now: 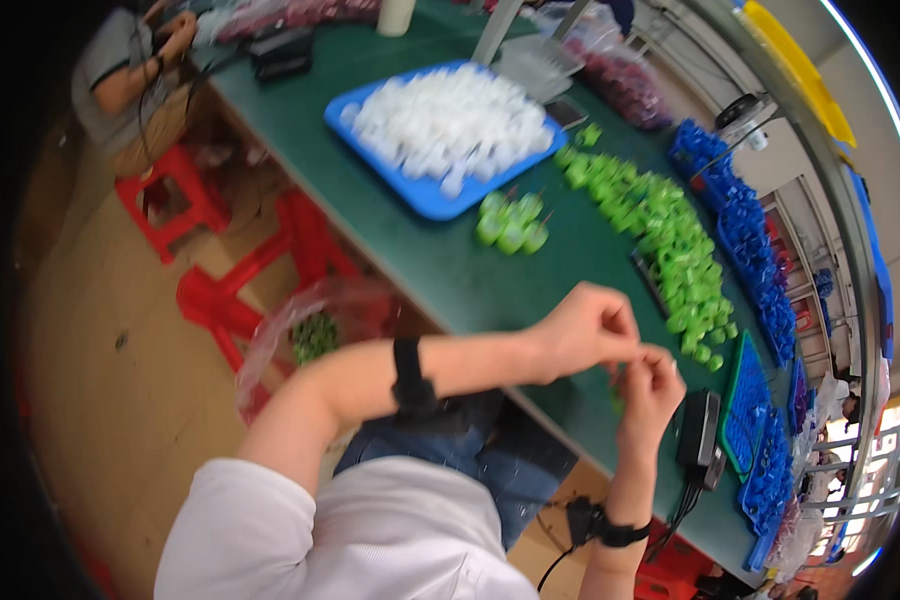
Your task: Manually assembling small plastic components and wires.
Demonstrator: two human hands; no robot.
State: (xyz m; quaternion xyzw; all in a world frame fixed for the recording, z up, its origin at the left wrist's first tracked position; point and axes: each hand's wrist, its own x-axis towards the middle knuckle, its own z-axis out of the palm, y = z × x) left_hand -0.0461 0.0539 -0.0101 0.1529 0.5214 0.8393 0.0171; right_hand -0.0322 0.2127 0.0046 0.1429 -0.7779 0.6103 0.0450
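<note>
Straight in close, to left hand (588, 328) and right hand (650, 385): fingertip to fingertip above the green table (570, 268), thumbs and fingers pinched narrow. Just below the meeting tips, beside the right hand, a green bit (616, 392), badly blurred; cannot tell gripped from merely dangling. Down at half past four, near the right hand: a black power adapter (698, 428).

Out now to between ten and eleven o'clock, and here comes the tally! A small cluster (511, 224), green with pale tops, set apart on the table: finished work, by the look of it, and only a handful. Swinging up to between twelve and one: a long heap of loose green pieces (660, 225), apparently awaiting a turn. Plenty there! On towards eleven, beyond the cluster: a blue tray (436, 205) piled high with white pieces (455, 115), seemingly hardly dented. Early going, then, judging by so small a cluster against such full stocks.

Off to nine o'clock, below the table edge: a clear bag (260, 362) with dark green bits (314, 338) inside. Over at one o'clock, past the green heap: blue pieces (755, 255) in a long row. Farthest out, at ten: a red stool (173, 197), and behind, a co-worker's arm (120, 92).
</note>
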